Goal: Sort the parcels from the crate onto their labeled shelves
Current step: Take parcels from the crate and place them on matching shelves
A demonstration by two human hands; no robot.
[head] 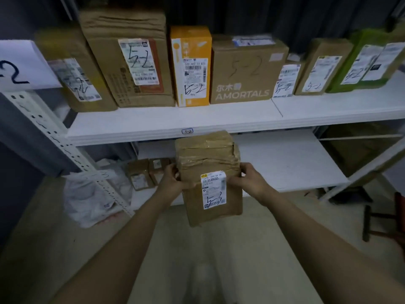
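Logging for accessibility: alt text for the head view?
A taped brown parcel marked 5-3 is gripped by the left hand and right hand. Behind it, the upper shelf, tagged 5-2, holds a row of boxes marked 5-2.

Wood stool (367, 222) rt; dark curtain (285, 18) behind.

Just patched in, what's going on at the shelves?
A person holds a taped brown parcel in the air in front of the rack, the left hand and right hand gripping its sides. Its label is marked 5-3. The upper shelf is tagged 5-2 and holds a row of boxes marked 5-2. The parcel is level with the lower shelf and not yet set down.
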